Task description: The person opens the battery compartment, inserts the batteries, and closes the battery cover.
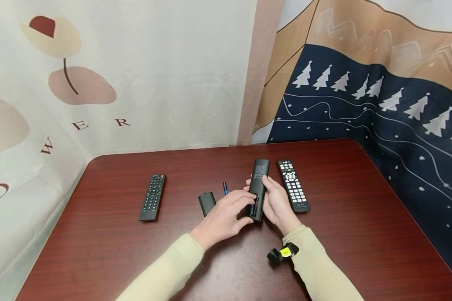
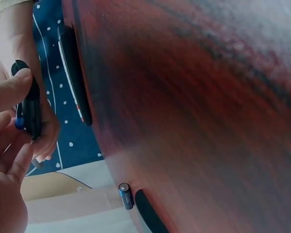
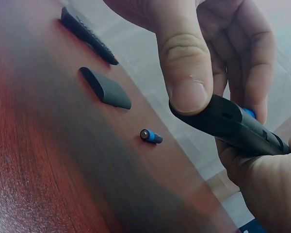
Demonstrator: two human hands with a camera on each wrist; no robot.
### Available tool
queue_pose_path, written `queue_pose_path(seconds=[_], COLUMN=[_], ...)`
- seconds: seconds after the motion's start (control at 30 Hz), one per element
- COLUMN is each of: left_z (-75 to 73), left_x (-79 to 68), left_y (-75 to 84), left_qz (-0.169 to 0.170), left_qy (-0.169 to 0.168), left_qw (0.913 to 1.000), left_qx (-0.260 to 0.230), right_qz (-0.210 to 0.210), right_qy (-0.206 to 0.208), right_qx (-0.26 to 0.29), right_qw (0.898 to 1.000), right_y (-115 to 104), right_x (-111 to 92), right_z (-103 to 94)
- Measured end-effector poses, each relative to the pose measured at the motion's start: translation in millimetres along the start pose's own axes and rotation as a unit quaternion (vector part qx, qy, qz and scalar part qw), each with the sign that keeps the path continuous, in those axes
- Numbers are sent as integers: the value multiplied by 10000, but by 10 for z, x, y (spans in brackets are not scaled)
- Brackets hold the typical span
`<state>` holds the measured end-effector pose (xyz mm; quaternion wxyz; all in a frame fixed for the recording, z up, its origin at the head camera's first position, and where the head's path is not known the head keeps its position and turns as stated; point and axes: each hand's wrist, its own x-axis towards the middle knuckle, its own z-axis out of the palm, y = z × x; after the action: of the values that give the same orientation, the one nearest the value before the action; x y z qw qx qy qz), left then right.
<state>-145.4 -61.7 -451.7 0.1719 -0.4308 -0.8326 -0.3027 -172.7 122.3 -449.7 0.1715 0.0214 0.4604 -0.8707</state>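
My right hand grips a black remote control, its back turned up and its battery compartment bare. Over the compartment, my left hand has its fingers bent, with the thumb at the remote's near end. A blue-and-black battery shows between the left fingers at the remote; in the right wrist view only its blue edge peeks out beside a fingertip. How deep it sits in the compartment is hidden. A second battery lies on the table, near a loose battery cover.
Another black remote lies face up on the left of the brown table. A remote with white buttons lies just right of my right hand. Printed curtains hang behind the table. A black camera is strapped to my right wrist.
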Motion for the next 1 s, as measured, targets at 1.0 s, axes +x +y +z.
queue_pose_path(seconds=[1.0], left_z=[15], left_x=[-26], left_y=[-54], left_qz=[902], left_qy=[310], left_qw=[9927], left_qx=[733], right_qz=[-146], right_qy=[48], right_qx=[179], right_qw=[9997], right_y=[-27], right_x=[14], right_z=[5])
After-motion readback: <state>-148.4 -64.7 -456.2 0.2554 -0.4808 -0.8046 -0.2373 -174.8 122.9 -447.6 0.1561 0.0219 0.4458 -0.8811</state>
